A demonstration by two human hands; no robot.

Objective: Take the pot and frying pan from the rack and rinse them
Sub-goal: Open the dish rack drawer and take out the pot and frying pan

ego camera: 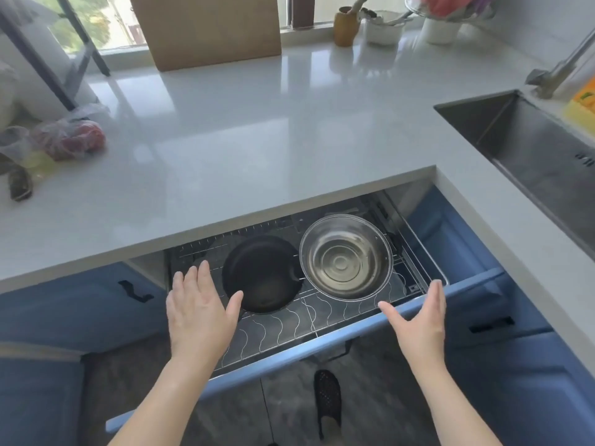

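No brand, label or writing can be read anywhere in view.

Your pot (346, 257) sits mouth-up in the pulled-out wire rack (289, 320), on the right side, w/ concentric rings showing on its steel base; it leans a bit, far rim higher against the back. Round from here, so no clear long axis, and no handle visible. Your frying pan (262, 273) is just left of it, black, open side up, rims nearly touching; handle can't be made out, so which way it points can't be told.

Your left hand (199, 309) is released, fingers straight and spread, hovering over the rack's left part, thumb tip at the pan's near-left rim; contact can't be confirmed. Your right hand (418, 317) is also released, palm turned inward, thumb out, over the blue drawer front (322, 344), near the pot but grasping nothing.

Above the drawer runs the white desk (225, 140). Steel sink (528, 149) at right w/ a tap (560, 69) behind it. Cardboard box (206, 30) by the window, bagged red produce (69, 136) at left. A dark slipper (326, 400) shows on the floor.
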